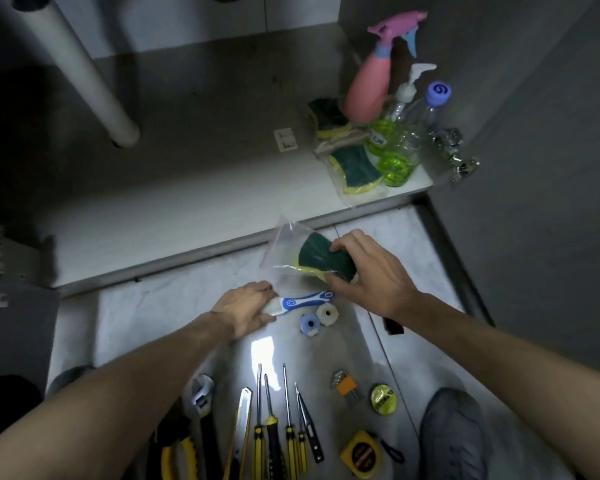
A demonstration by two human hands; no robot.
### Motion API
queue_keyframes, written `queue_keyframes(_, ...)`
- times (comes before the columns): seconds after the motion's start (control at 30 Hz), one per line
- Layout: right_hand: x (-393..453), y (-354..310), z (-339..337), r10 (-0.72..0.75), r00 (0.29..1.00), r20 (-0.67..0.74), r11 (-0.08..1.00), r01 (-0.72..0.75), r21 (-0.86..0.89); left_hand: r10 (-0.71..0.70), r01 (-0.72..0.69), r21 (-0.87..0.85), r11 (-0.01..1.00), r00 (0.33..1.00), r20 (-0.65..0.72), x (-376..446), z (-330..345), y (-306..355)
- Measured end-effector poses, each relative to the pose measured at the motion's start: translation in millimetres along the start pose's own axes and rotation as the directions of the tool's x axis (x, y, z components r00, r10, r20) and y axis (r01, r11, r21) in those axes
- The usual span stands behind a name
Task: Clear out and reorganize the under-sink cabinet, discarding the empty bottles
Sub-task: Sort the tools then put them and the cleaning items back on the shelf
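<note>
My right hand (368, 271) grips a green and yellow sponge in a clear plastic bag (317, 259), held just above the floor in front of the cabinet. My left hand (248, 308) holds the bristle end of a blue and white brush (305, 301) lying on the floor. In the cabinet's front right corner stand a pink spray bottle (368, 91), a clear pump bottle (400, 98) and a blue-capped bottle (426, 112), the last two with green liquid at the bottom. Bagged green sponges (352, 164) lie beside them.
A white drain pipe (84, 67) slants down at the cabinet's left. Two small plastic nuts (317, 318) lie by the brush. Screwdrivers (274, 427), a wrench (201, 400), a utility knife (241, 424) and a tape measure (361, 455) lie in a row on the floor. A metal hinge (454, 154) is on the right door.
</note>
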State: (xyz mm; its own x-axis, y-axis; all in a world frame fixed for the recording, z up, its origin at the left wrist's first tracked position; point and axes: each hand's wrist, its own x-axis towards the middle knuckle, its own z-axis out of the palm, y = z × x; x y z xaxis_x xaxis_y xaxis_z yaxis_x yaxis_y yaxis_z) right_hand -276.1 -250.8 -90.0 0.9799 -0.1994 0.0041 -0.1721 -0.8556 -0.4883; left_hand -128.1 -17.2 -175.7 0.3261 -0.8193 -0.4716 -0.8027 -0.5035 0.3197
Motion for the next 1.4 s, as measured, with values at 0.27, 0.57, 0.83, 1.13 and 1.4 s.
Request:
queue_keyframes(0.27, 94.7, 9.4, -53.2, 0.130, 0.866, -0.483, 0.991, -0.126, 0.041, 0.139, -0.130, 0.066, 0.989, 0.977, -0.162, -29.5, -61.3, 3.0)
queue_keyframes(0.57, 187.3, 5.6, -51.2, 0.504, 0.830, -0.241, 0.820, -0.547, -0.170, 0.053, 0.008, 0.196, 0.981, 0.950, -0.307, -33.1, -163.5, -4.6)
queue_keyframes(0.83, 155.7, -46.1, -42.5, 0.120, 0.993, 0.014, 0.972, -0.121, 0.203, -0.043, 0.127, 0.233, 0.964, 0.942, -0.334, 8.6, -207.0, -8.8)
queue_keyframes(1.13, 137.9, -28.0, -6.6, 0.262, 0.963, -0.065, 0.965, -0.259, 0.045, -0.041, 0.076, 0.048, 0.996, 0.860, -0.508, 20.8, -197.3, 10.5)
queue_keyframes(1.4, 156.2, -35.3, 23.9, 0.431, 0.889, -0.155, 0.892, -0.446, -0.080, -0.222, 0.185, -0.137, 0.973, 0.914, -0.341, -35.3, -118.1, 4.8)
